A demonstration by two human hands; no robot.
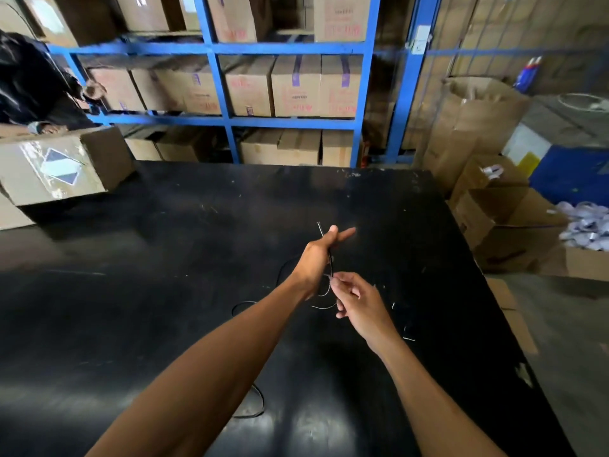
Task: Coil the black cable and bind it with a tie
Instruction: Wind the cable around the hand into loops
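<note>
The black cable (330,263), thin and hard to follow against the dark counter (197,245), runs down through the left hand (318,258), which is raised above the counter near its middle. A pale end of the cable pokes up past the thumb, the lower fingers (324,249) are curled around the strand, and the forefinger points out straight. Just below, the right hand (354,300) has its thumb and forefinger pressed together on a light-coloured strand that curves away beneath it; whether this is the tie or a stretch of the cable cannot be told. More black loops lie loose on the counter beside and under the left forearm, one near the wrist and another close to the bottom of the view, so the coiling looks barely begun. Small pale scraps are scattered on the counter to the right. Behind stand a blue shelf rack (214,67) stacked with cardboard boxes, and open cartons to the right. The likely trouble from here: the slack on the counter may snag or knot as it is drawn in, and so light a pinch may let the turns spring apart before a tie goes on.
</note>
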